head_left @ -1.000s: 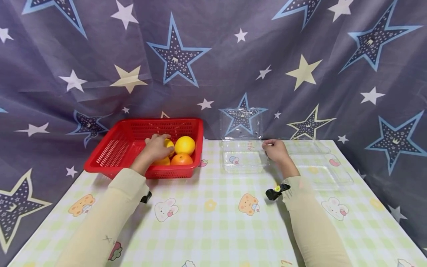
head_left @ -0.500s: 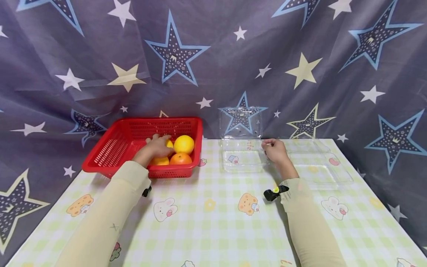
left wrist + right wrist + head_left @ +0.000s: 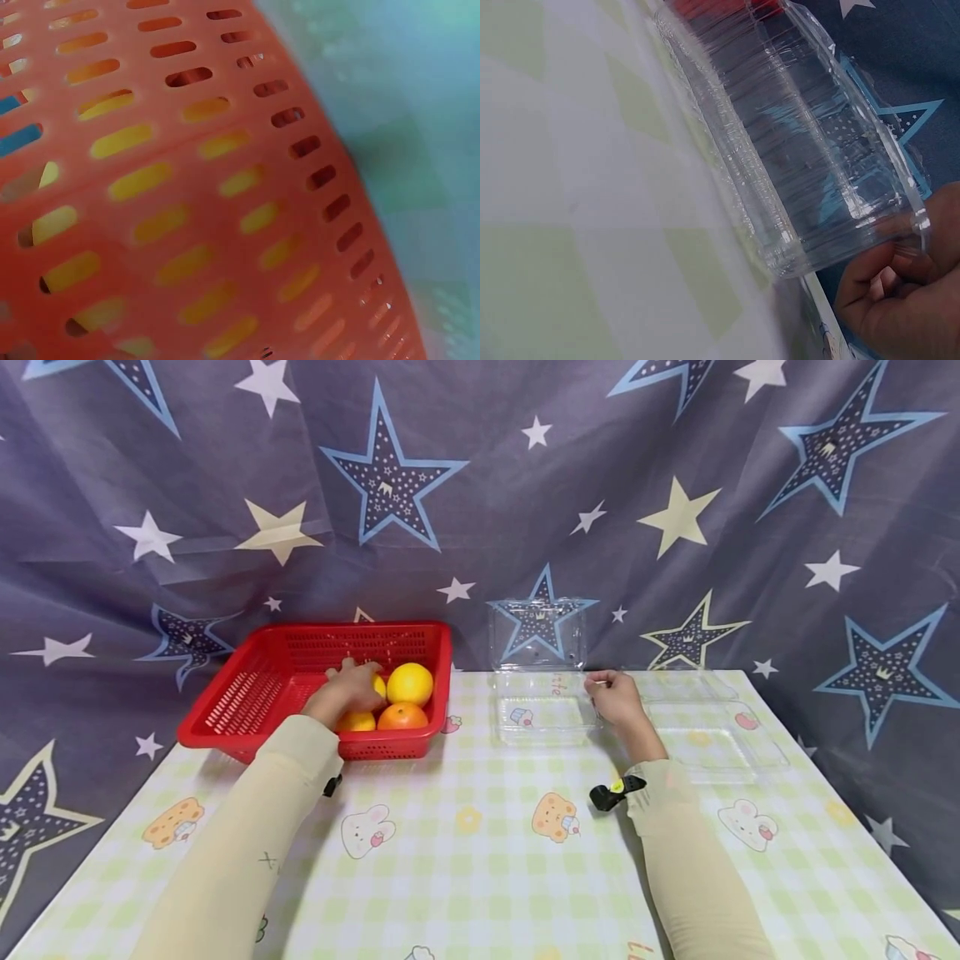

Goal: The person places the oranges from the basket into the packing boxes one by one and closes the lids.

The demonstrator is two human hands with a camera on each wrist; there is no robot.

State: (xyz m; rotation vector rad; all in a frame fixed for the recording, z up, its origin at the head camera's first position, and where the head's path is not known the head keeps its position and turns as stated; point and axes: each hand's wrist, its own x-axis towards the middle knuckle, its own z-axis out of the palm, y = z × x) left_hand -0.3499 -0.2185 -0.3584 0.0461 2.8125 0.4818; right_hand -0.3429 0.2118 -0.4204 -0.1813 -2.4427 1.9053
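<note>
In the head view my left hand (image 3: 350,686) reaches into the red plastic basket (image 3: 442,647), with its fingers curled down over a yellow orange (image 3: 379,686). Part of that fruit is hidden under the hand. Beside it lie another yellow orange (image 3: 410,684), a deeper-coloured orange (image 3: 402,716) and one more yellow orange (image 3: 356,722) near the front wall. My right hand (image 3: 617,696) pinches the right rim of a clear plastic clamshell box (image 3: 546,735), whose lid (image 3: 537,635) stands raised at the back. The right wrist view shows the fingers (image 3: 866,274) at the box's corner.
A second clear plastic box (image 3: 738,756) lies opened on the table to the right of my right hand. A checked tablecloth (image 3: 472,860) covers the table. Behind hangs a dark star-patterned curtain (image 3: 465,410). The left wrist view is mostly basket wall (image 3: 180,176), with yellow through its slots.
The whole scene shifts slightly left as the head view turns. My left hand stays over the fruit and my right hand stays at the box rim.
</note>
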